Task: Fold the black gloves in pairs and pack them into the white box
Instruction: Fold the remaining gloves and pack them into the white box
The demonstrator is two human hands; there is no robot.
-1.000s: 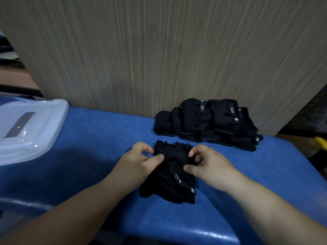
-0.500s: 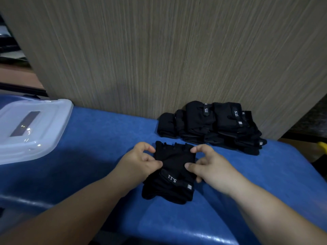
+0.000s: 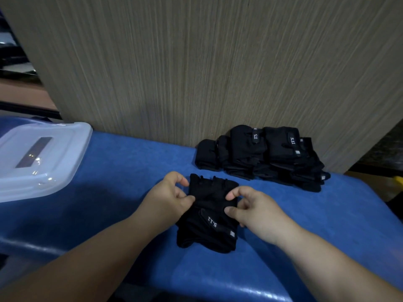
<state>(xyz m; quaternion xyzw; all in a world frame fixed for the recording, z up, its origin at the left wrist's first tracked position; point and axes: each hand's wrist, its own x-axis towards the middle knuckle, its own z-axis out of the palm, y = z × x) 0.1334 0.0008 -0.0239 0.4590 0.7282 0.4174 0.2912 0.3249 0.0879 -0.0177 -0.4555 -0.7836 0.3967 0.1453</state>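
Note:
A pair of black fingerless gloves lies stacked on the blue padded surface, its "5.11" strap facing me. My left hand pinches the pair's left edge with thumb and fingers. At the right edge my right hand pinches the pair the same way. Behind them, against the wall, sits a pile of several black gloves. The white box stands at the far left with its translucent lid on.
A tall wood-grain panel rises directly behind the blue surface. The surface's front edge runs close below my forearms. A yellow object peeks in at the right edge, beyond the surface.
Both hands stayed on the glove pair and shifted slightly; the strap with the logo turned a little and now lies lower across the pair. The pile and box are unchanged.

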